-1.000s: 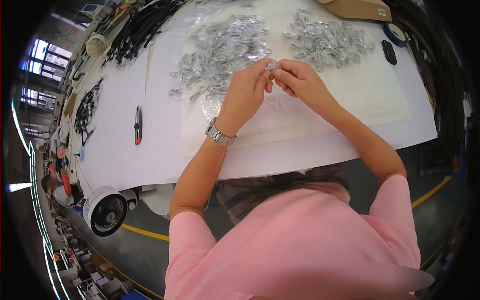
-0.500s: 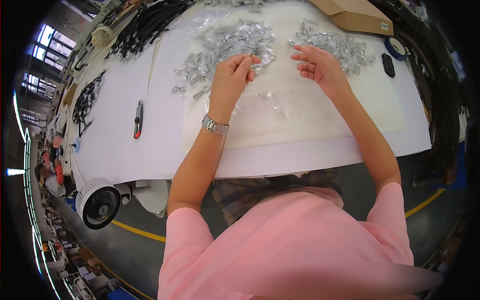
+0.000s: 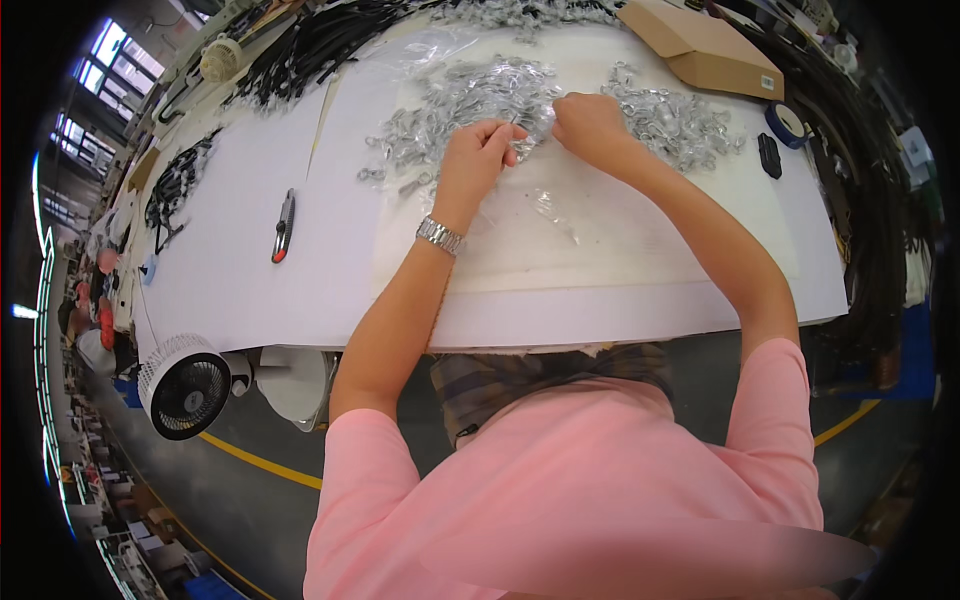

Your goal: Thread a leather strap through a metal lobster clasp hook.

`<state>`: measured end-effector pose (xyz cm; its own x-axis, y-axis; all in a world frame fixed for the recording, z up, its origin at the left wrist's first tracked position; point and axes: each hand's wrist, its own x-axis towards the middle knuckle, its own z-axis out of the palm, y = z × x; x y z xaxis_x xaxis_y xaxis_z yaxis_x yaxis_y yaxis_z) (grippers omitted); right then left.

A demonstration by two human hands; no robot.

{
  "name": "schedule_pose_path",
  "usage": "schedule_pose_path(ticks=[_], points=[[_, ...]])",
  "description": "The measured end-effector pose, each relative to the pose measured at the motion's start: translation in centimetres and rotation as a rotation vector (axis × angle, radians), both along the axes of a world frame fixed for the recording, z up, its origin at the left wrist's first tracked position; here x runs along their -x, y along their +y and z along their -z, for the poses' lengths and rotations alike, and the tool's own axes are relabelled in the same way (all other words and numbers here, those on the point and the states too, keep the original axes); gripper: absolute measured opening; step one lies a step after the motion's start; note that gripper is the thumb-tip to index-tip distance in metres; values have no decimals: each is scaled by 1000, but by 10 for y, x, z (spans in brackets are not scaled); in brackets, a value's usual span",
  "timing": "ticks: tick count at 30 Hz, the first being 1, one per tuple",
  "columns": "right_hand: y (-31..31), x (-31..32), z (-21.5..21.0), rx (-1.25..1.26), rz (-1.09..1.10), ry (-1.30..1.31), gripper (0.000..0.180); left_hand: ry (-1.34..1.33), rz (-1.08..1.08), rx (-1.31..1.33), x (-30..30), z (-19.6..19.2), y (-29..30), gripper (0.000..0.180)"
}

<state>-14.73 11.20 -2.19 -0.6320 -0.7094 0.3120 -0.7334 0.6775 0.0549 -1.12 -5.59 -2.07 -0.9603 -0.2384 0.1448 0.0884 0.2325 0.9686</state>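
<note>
My left hand (image 3: 480,158), with a metal watch (image 3: 440,235) on its wrist, hovers over the near edge of a heap of small silver metal clips in clear plastic (image 3: 500,88). Its thumb and forefinger are pinched together on something too small to make out. My right hand (image 3: 590,128) is at the right edge of that heap, its fingers curled in and mostly hidden behind its back. Whatever it grips does not show. Right of it lies a second heap of similar silver clips (image 3: 685,128). A crumpled clear plastic scrap (image 3: 556,215) lies nearer to me.
On the white-covered table (image 3: 340,300) a utility knife (image 3: 284,228) lies left. Bundled black straps (image 3: 310,55) lie behind. At the right are a cardboard box (image 3: 705,50), a blue tape roll (image 3: 787,125) and a black object (image 3: 769,156). A fan (image 3: 190,390) stands by the left front edge.
My right hand has moved left toward my left hand, and its spread fingers have curled closed. My left hand keeps its pinch with little movement. The view has shifted slightly.
</note>
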Motion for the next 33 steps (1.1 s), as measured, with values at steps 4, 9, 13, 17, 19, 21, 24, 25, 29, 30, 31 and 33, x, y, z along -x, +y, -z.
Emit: schedule_pose_path(ticks=[4, 9, 13, 17, 19, 21, 24, 25, 29, 30, 31, 33], points=[[31, -33, -15, 328, -81, -123, 12, 36, -2, 87, 2, -3, -3, 27], [43, -55, -18, 798, -120, -771, 14, 41, 98, 161, 0, -2, 8, 30], [42, -54, -12, 990, -150, -995, 17, -121, 305, -186, -5, -7, 8, 30], [40, -57, -5, 1033, -163, -1109, 17, -99, 218, -172, -7, -6, 7, 30], [40, -55, -4, 1070, -186, -1180, 15, -124, 175, -72, -7, -10, 5, 30], [41, -55, -3, 1094, -176, -1190, 15, -53, 95, 11, -5, -13, 12, 32], [45, -64, -4, 1147, -164, -1227, 14, 26, -10, 2, -9, -6, 8, 30], [44, -57, -8, 1194, -176, -1224, 13, 65, -17, -74, -3, -13, 5, 27], [53, -65, -6, 1159, -167, -1207, 13, 48, 1, -332, -13, -26, 12, 25], [55, -68, -7, 1153, -206, -1202, 13, -11, 78, -245, -18, -29, 16, 24], [51, -65, -12, 1153, -263, -1182, 13, -53, 157, -146, -16, -34, 14, 24], [48, -68, -11, 1129, -229, -1178, 13, -26, 169, -197, -14, -18, 13, 24]])
